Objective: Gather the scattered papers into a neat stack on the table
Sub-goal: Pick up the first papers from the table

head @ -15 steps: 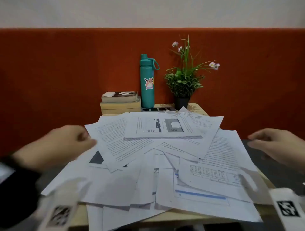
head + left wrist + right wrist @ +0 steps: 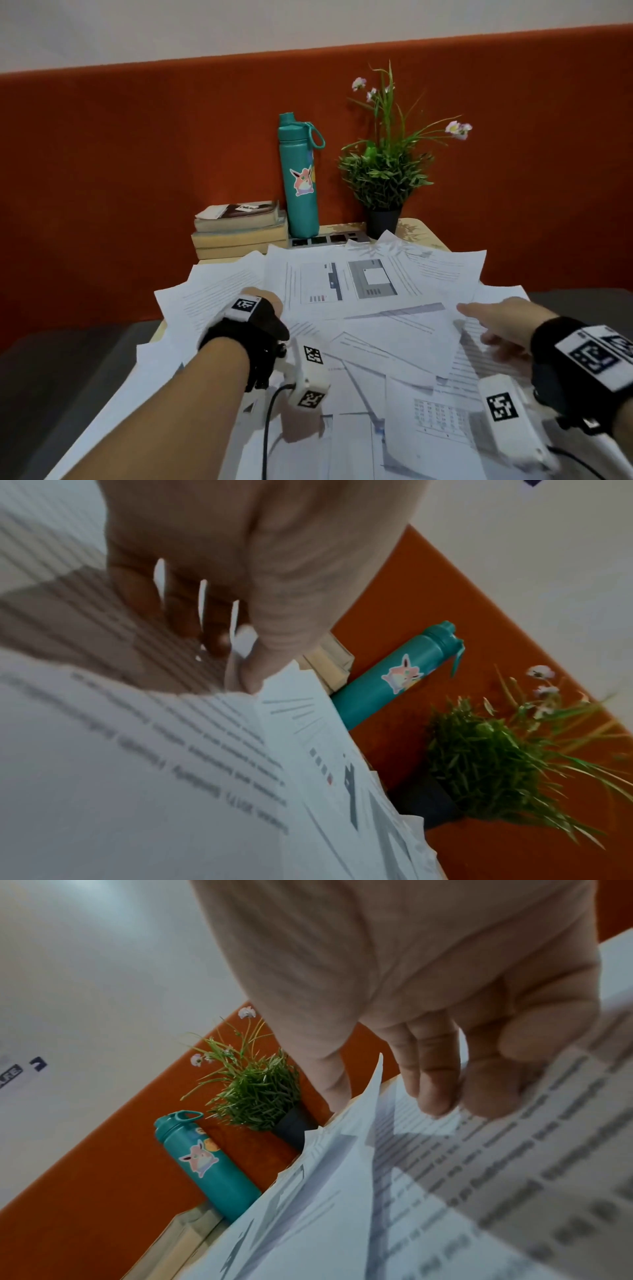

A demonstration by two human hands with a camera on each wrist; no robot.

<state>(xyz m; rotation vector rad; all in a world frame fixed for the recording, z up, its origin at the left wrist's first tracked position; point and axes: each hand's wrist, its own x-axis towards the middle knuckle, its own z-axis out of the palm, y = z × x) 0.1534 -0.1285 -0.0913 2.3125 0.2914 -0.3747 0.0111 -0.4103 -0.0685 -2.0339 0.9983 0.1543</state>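
Several white printed papers (image 2: 359,284) lie scattered and overlapping across the small wooden table (image 2: 416,228). My left hand (image 2: 263,301) rests on the sheets at the pile's left side. In the left wrist view its straight fingers (image 2: 209,620) press down on a text page (image 2: 137,750), with the thumb (image 2: 267,664) at a sheet's edge. My right hand (image 2: 493,318) reaches in from the right, fingers stretched out leftward over the pile. In the right wrist view its fingertips (image 2: 435,1096) touch a printed page, and a sheet corner (image 2: 373,1091) stands up between thumb and fingers.
At the table's back stand a teal water bottle (image 2: 299,178) with a sticker, a potted plant (image 2: 387,171) and a stack of books (image 2: 239,226). An orange-red padded wall lies behind. Papers overhang the table's front and left edges. Camera units and cables hang from both wrists.
Both hands have moved inward from the sides of the table onto the papers. The left hand, loosely curled before, now lies on the sheets; the papers have barely shifted.
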